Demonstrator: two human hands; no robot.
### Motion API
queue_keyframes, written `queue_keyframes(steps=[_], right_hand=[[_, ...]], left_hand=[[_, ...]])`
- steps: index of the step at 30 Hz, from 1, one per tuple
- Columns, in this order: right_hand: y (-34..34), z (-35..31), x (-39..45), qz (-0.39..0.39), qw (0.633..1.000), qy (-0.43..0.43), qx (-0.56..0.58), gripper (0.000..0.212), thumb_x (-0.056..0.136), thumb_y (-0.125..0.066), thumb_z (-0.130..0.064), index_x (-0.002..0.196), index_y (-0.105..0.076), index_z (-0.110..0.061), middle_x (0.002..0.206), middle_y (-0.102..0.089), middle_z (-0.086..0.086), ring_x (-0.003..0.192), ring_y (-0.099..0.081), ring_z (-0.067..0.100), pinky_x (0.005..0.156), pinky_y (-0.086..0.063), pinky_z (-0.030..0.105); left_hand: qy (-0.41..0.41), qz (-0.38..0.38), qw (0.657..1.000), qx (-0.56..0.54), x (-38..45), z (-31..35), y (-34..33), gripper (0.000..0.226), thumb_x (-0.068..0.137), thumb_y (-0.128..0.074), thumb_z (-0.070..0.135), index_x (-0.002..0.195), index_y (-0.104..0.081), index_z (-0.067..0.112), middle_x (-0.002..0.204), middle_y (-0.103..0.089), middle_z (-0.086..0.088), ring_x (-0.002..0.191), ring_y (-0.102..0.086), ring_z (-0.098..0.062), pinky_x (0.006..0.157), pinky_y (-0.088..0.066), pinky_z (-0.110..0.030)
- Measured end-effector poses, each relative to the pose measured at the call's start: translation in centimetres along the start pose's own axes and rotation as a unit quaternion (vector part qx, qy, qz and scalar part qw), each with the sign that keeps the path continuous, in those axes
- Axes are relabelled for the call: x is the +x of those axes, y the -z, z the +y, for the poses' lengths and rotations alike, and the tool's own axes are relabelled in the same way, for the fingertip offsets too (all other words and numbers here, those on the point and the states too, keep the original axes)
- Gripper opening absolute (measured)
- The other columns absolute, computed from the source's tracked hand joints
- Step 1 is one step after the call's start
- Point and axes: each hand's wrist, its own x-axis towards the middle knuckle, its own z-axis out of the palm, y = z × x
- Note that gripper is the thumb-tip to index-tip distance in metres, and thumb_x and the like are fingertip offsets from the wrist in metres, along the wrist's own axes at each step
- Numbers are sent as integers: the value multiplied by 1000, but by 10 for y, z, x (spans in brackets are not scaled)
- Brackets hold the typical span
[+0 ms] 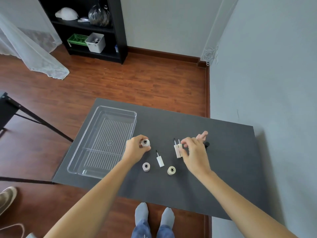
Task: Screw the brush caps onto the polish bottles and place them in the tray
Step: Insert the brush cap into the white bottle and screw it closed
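My left hand [135,150] is shut on an uncapped pale polish bottle [145,143], held upright just right of the clear plastic tray [85,148]. Two more open bottles stand on the dark table: a pinkish bottle [146,166] and a cream bottle [171,170]. A white brush cap [160,160] lies flat between them. My right hand [193,152] reaches over two pale brush caps [177,149] lying side by side, fingers spread and touching the nearer one. A small black item [206,144] lies partly hidden behind that hand.
The tray has nothing in it and sits at the table's left end. The table's far and left edges drop to a wooden floor. A wall runs close along the right. My socked feet [154,215] are below the near edge.
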Motion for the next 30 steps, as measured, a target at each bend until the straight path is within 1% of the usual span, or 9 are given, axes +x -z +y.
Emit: queue_keyframes(steps=[5, 9, 12, 16, 18, 21, 25, 27, 30], right_hand=[[-52, -47, 15, -201, 958, -37, -203, 33, 88, -59, -48, 86, -60, -15, 92, -72, 5, 106, -53, 28, 89, -34, 34], [-78, -55, 18, -281, 919, -50, -274, 33, 85, -62, -50, 98, -58, -19, 107, -69, 5, 110, -59, 29, 95, -36, 35], [-78, -54, 21, -292, 917, -51, -267, 30, 89, -59, -38, 107, -59, -15, 110, -68, 6, 107, -61, 29, 92, -38, 35], [-47, -56, 40, -307, 939, -120, -100, 24, 84, -59, -25, 67, -45, -14, 69, -54, 4, 69, -53, 25, 57, -36, 29], [-17, -59, 51, -287, 945, -156, 14, 25, 80, -64, -22, 66, -45, -13, 67, -61, 7, 59, -56, 21, 50, -43, 30], [37, -62, 61, -217, 957, -141, 135, 24, 80, -71, -30, 78, -57, -11, 70, -74, 6, 57, -69, 17, 66, -58, 37], [109, -76, 74, -84, 969, -69, 221, 24, 78, -75, -44, 75, -69, -21, 63, -71, 0, 55, -64, 9, 59, -56, 26], [143, -87, 79, -43, 959, -44, 277, 18, 77, -78, -39, 76, -73, -21, 62, -66, -1, 54, -59, 8, 56, -49, 19], [185, -103, 84, -22, 929, -11, 370, 12, 75, -80, -21, 80, -75, -13, 74, -64, 10, 57, -49, 14, 59, -44, 24]], left_hand=[[-12, 20, 999, -23, -5, 7, 10, 24, 76, -79, 9, 96, -70, 16, 87, -72, 3, 82, -69, -8, 65, -42, -4], [-13, 16, 999, -47, -13, 10, 19, 24, 76, -79, 12, 96, -70, 20, 86, -71, 9, 82, -67, -2, 64, -42, -7], [-13, 17, 997, -70, -18, 12, 27, 24, 76, -80, 15, 97, -71, 23, 87, -69, 14, 81, -65, 1, 63, -43, -10], [-27, 33, 994, -100, -21, 23, 37, 23, 77, -80, 19, 97, -70, 25, 86, -70, 14, 76, -63, 0, 63, -41, -8], [-43, 44, 992, -111, -21, 35, 43, 23, 78, -80, 21, 98, -70, 26, 84, -69, 15, 74, -62, 2, 62, -41, -7], [-79, 55, 987, -127, -23, 63, 52, 23, 78, -81, 23, 98, -71, 25, 81, -70, 16, 74, -63, -1, 62, -43, -5], [-126, 53, 979, -152, -27, 109, 62, 22, 76, -82, 29, 96, -73, 28, 85, -73, 13, 76, -64, -5, 66, -46, -4], [-154, 54, 973, -161, -30, 134, 66, 22, 74, -84, 32, 93, -73, 34, 85, -74, 14, 75, -64, -3, 67, -47, -5], [-183, 62, 965, -178, -37, 171, 72, 24, 70, -85, 39, 91, -73, 42, 81, -73, 17, 71, -62, 3, 64, -46, -4]])
